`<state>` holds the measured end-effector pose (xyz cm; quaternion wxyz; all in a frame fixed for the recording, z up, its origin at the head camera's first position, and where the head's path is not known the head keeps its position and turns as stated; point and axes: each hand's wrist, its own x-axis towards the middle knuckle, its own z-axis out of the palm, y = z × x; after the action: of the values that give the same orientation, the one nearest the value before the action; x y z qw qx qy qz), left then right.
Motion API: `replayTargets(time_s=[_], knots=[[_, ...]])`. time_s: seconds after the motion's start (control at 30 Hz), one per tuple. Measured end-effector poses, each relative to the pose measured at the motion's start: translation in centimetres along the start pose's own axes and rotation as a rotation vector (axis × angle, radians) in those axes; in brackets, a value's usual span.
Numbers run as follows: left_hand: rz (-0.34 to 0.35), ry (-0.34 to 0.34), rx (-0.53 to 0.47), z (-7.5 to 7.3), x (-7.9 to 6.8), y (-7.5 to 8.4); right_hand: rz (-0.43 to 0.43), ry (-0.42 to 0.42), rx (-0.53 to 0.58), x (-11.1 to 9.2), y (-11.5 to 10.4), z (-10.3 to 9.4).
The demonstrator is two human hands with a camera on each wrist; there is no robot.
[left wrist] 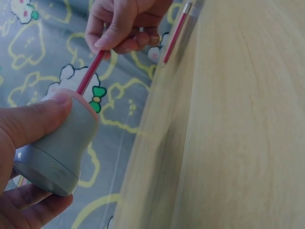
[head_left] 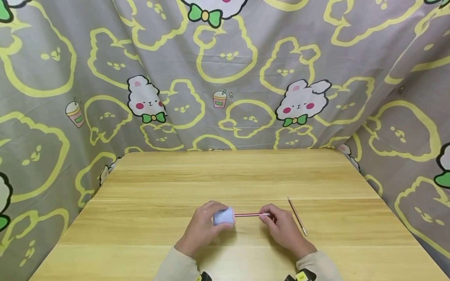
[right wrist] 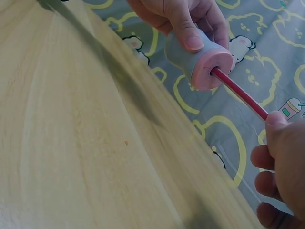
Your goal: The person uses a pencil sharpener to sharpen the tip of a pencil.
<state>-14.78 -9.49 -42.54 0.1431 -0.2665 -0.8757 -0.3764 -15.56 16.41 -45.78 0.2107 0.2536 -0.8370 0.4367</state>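
Observation:
My left hand grips a light blue pencil sharpener with a pink end face, tipped on its side above the table. One end of a red pencil sits in the hole of that pink face. Thumb and fingers of my right hand pinch the pencil near its other end. In the right wrist view the pencil runs straight from the hole to my thumb. The pencil's tip is hidden inside the sharpener.
A second red pencil lies on the wooden table, just right of my right hand. Behind the table and along its sides hangs a grey curtain with cartoon prints.

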Motion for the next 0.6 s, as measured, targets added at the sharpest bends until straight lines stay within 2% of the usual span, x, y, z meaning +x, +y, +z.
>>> replayTargets(time_s=[0.33, 0.6], knots=[[0.021, 0.015, -0.007, -0.04, -0.05, -0.03, -0.067, 0.005, -0.026, -0.07, 0.44, 0.15], [0.046, 0.050, 0.006, -0.02, -0.10, -0.31, -0.007, 0.012, 0.007, -0.06, -0.10, 0.14]])
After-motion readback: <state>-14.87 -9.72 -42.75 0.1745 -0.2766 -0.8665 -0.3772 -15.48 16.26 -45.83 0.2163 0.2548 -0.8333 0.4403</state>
